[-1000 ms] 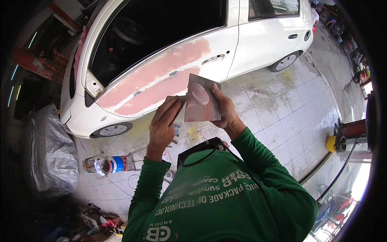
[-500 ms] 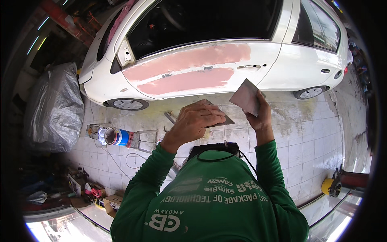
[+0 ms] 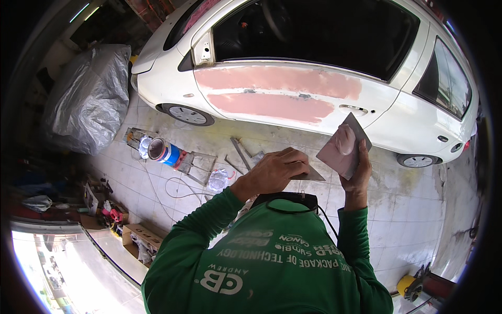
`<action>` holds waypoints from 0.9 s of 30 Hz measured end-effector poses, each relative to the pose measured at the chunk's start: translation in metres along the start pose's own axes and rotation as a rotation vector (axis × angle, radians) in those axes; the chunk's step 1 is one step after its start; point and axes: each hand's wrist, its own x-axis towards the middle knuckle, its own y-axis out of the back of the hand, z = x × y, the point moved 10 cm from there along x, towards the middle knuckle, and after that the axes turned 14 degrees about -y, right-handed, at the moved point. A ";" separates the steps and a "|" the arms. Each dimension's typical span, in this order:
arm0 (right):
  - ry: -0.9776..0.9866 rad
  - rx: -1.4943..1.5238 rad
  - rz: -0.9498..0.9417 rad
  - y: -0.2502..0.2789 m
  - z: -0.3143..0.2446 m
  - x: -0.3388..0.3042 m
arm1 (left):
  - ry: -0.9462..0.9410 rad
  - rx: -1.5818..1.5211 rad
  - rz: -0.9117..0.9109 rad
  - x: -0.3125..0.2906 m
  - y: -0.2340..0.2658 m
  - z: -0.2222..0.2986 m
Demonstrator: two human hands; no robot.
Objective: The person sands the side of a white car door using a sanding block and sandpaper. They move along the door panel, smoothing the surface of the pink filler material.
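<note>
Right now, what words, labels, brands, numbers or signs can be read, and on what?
Green shirt: several rows of white printing and a large logo, upside down in view, partly legible; wording not copied here. Some fainter rows are blurred.
Blue can: label too small to read.
Cardboard box: marks too small to read.
Metal plate in the right hand, spreader in the left hand: no lettering visible.

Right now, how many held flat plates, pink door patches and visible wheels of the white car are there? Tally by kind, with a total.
Held flat plates: 2
Pink patches: 2
Wheels: 2
Total: 6
</note>
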 end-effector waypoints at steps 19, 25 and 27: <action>-0.074 0.011 0.129 0.001 -0.003 0.040 | -0.099 0.105 0.011 0.042 0.060 0.011; -0.116 0.284 -0.365 -0.053 0.030 0.034 | -0.193 -0.053 0.294 0.060 0.048 0.025; -0.166 0.213 -0.221 -0.039 0.041 0.032 | -0.079 0.124 0.269 0.033 0.036 -0.025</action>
